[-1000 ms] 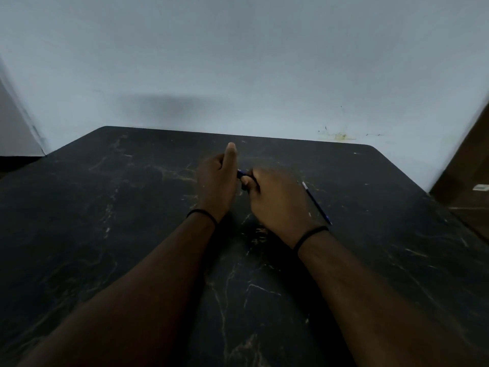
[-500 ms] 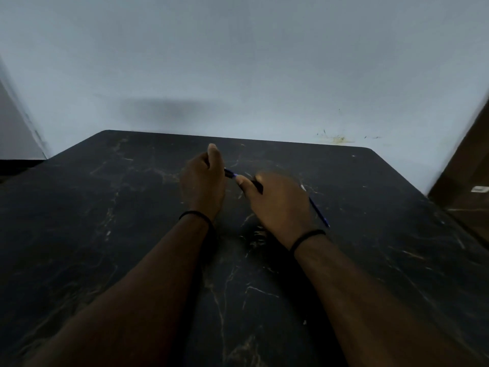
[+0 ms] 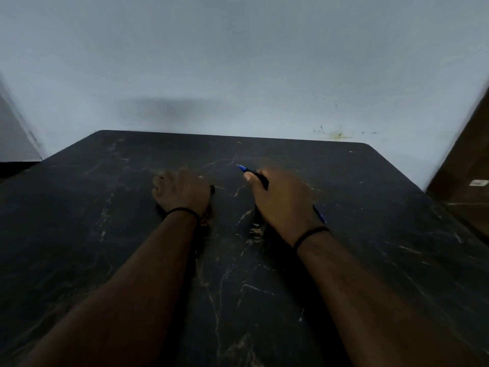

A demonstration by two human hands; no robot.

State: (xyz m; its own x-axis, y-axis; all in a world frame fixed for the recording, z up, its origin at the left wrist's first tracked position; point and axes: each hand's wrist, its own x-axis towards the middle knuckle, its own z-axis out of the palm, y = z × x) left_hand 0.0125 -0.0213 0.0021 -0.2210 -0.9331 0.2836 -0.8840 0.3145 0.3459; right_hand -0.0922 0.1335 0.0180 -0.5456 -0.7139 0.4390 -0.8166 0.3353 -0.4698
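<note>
My right hand (image 3: 283, 202) grips a blue pen (image 3: 251, 172) with a dark grip. Its bare tip points up and to the left, and its rear end sticks out behind the hand near the wrist. My left hand (image 3: 182, 192) lies curled on the black marble table (image 3: 105, 234), to the left of the pen. A small dark piece (image 3: 212, 188) that looks like the pen's cap shows at its thumb side. A gap of table separates the two hands. Both wrists wear a thin black band.
The table runs up to a pale wall (image 3: 238, 75) at the back. A brown wooden surface (image 3: 465, 168) stands past the table's right edge. The tabletop has rounded far corners.
The hands were joined at the pen and have since pulled apart. My left hand moved left with the dark piece, and the pen's tip now shows bare.
</note>
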